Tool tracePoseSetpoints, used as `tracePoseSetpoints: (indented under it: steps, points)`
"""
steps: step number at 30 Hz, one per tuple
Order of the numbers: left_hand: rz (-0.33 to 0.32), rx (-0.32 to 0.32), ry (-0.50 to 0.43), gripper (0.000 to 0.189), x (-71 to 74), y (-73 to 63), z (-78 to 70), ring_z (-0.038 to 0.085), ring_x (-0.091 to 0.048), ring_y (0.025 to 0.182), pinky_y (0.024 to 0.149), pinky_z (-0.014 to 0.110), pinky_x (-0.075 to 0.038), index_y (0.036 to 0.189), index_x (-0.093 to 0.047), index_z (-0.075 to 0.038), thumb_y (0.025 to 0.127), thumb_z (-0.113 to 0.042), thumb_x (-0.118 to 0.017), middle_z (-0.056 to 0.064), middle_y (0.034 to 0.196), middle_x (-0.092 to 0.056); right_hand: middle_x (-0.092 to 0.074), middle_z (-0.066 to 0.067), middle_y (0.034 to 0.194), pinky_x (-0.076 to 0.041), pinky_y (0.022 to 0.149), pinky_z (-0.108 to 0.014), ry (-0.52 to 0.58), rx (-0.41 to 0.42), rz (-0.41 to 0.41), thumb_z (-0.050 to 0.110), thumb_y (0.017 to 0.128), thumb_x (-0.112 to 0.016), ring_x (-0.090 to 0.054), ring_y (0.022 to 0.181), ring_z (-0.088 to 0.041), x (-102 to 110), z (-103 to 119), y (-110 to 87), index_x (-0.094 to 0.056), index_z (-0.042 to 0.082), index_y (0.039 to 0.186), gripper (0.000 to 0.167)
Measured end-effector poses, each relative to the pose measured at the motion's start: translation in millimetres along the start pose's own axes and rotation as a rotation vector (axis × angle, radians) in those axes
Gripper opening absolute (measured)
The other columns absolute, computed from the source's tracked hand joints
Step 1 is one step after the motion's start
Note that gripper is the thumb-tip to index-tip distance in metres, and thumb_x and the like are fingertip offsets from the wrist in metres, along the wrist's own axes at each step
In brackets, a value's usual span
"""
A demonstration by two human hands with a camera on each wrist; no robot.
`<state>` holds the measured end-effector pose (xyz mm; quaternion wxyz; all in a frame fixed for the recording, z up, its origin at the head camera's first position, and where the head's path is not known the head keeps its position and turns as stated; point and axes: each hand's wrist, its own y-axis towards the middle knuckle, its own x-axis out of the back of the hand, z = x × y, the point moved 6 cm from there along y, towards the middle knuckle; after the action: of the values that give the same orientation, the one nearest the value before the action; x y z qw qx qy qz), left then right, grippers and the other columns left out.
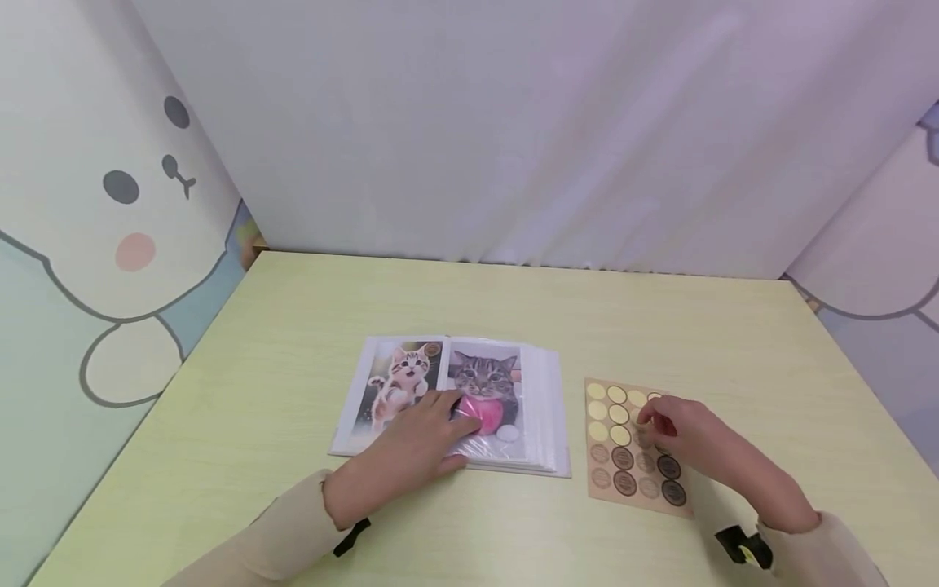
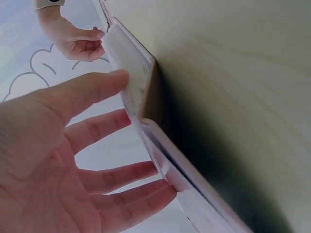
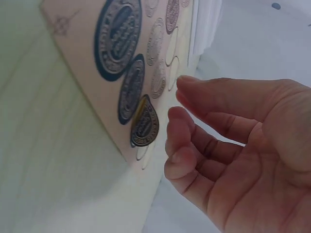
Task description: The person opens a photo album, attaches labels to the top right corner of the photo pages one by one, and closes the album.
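An open photo album lies on the table, showing a kitten picture on the left page and a grey tabby with a pink ball on the right. My left hand rests across its lower middle, fingers spread over the pages. To the right lies a brown sheet of round stickers. My right hand hovers at its right side with fingers loosely bent, thumb and forefinger slightly apart and nothing visible between them. Close by, one dark round sticker stands partly lifted from the sheet.
A round brown sticker sits in the kitten picture's upper right corner. Several yellow circles show on the sheet's upper part. Behind the pale wooden table hangs a white curtain.
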<state>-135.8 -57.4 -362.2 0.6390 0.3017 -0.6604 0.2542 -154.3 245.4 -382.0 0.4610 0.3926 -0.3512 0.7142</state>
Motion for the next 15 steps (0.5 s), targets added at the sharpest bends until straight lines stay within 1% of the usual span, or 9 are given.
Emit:
tracePoseSetpoints:
  steps: [4, 15]
  points:
    - [0.006, -0.001, 0.005, 0.042, -1.0, 0.7, 0.0, 0.032, -0.054, 0.112, 0.088, 0.047, -0.051, 0.119, -0.061, -0.022, 0.082, -0.041, -0.066, 0.015, 0.127, -0.053, -0.048, 0.004, 0.07, -0.037, 0.052, -0.021, 0.034, -0.042, 0.035, 0.007, 0.081, -0.067, -0.04, 0.063, -0.006, -6.6, -6.2, 0.8, -0.06, 0.008, 0.091, 0.012]
    - [0.01, 0.003, 0.003, 0.042, -1.5, 1.0, 0.7, 0.032, -0.053, 0.113, 0.09, 0.048, -0.049, 0.118, -0.062, -0.022, 0.082, -0.041, -0.066, 0.016, 0.128, -0.053, -0.051, 0.003, 0.072, -0.038, 0.053, -0.021, 0.049, -0.072, 0.06, 0.005, 0.081, -0.067, -0.042, 0.065, -0.008, -11.2, -8.6, 1.8, -0.058, 0.007, 0.089, 0.012]
